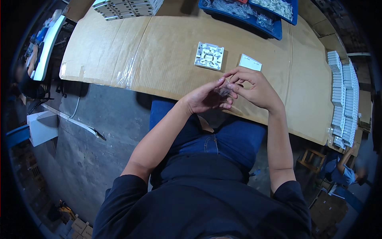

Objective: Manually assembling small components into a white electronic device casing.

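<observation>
Close together above the table's near edge, both my hands are at a small clear plastic bag (224, 92). My left hand (203, 96) has its palm turned up, with the bag against its curled fingers. From the right, my right hand (256, 89) pinches the bag between thumb and fingertips. Fingers cover much of the bag, so its contents are hard to make out. Just beyond the hands lies a square white-and-grey device part (209, 56) with a round opening in the middle. A flat white rectangular piece (250, 62) lies right behind my right hand.
Brown cardboard (171, 51) covers the table. Blue trays (246, 23) with clear bags stand at the far side, near stacked white parts (129, 8) at far left. Long stacks of white pieces (344, 99) line the right edge. Other people work at far left and lower right.
</observation>
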### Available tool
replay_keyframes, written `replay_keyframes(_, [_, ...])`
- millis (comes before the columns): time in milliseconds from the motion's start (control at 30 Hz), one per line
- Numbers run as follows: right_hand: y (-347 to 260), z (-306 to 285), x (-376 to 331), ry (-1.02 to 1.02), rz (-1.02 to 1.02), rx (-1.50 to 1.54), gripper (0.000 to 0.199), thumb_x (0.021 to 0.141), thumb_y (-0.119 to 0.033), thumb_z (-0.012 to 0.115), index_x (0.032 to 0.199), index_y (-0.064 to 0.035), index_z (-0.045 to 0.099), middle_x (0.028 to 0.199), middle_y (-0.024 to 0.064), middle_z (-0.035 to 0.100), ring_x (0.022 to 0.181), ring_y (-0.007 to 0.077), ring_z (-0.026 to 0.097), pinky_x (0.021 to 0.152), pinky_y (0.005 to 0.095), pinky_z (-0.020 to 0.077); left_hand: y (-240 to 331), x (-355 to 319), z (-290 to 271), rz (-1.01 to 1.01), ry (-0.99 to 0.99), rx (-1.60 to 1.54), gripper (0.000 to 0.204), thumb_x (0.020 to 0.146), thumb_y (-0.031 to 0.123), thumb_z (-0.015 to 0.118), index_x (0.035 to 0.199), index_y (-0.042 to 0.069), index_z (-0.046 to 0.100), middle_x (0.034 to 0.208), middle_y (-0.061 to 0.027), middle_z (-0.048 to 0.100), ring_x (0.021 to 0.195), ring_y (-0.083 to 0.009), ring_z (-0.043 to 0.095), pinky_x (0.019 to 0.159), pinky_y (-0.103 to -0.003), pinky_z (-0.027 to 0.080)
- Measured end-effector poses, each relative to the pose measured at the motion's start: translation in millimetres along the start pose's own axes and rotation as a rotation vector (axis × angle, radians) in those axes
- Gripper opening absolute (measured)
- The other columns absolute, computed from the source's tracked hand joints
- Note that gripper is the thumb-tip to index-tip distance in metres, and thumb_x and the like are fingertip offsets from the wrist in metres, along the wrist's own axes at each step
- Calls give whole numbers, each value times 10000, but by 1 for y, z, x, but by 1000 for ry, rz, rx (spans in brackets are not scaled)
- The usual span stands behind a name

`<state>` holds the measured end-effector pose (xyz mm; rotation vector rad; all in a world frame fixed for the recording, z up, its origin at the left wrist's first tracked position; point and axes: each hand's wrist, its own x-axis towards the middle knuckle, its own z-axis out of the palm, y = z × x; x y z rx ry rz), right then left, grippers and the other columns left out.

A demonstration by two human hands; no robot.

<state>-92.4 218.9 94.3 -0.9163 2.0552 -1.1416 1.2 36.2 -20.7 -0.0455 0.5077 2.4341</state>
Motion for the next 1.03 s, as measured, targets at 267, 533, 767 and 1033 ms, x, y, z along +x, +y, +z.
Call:
replay_keyframes(267, [6, -4, 0, -32, -53, -57, 208, 970, -200, 699, 937, 5, 697, 1159, 109, 721, 998, 248, 678, 924, 361, 522, -1, 1, -3, 14, -18, -16, 437, 1098, 487, 455, 1269, 105, 580, 1116, -98, 664, 991, -205, 644, 914, -392, 541])
replay_keyframes(533, [1, 1, -2, -42, -56, -101, 189, 874, -97, 774, 1020, 12, 724, 1190, 106, 704, 1058, 224, 682, 942, 347, 540, -1, 1, 3, 37, 51, -60, 432, 1093, 450, 498, 1286, 74, 588, 1083, -65, 670, 951, -163, 669, 887, -334, 589])
replay_keyframes(767, [7, 8, 1, -9, -45, -105, 183, 891, -60, 739, 1048, 34, 725, 1208, 113, 695, 1067, 235, 693, 941, 346, 546, 0, 2, 0, 51, 8, -53, 425, 1100, 453, 472, 1278, 87, 595, 1122, -79, 653, 992, -194, 646, 901, -383, 544])
replay_keyframes(1033, [5, 4, 7, -36, -2, -44, 205, 964, -89, 664, 1121, 17, 742, 1233, 122, 683, 1108, 232, 677, 1000, 329, 522, -3, 4, -20, -8, -31, -84, 482, 1061, 580, 469, 1312, 191, 605, 1254, -99, 663, 1025, -261, 650, 936, -406, 544])
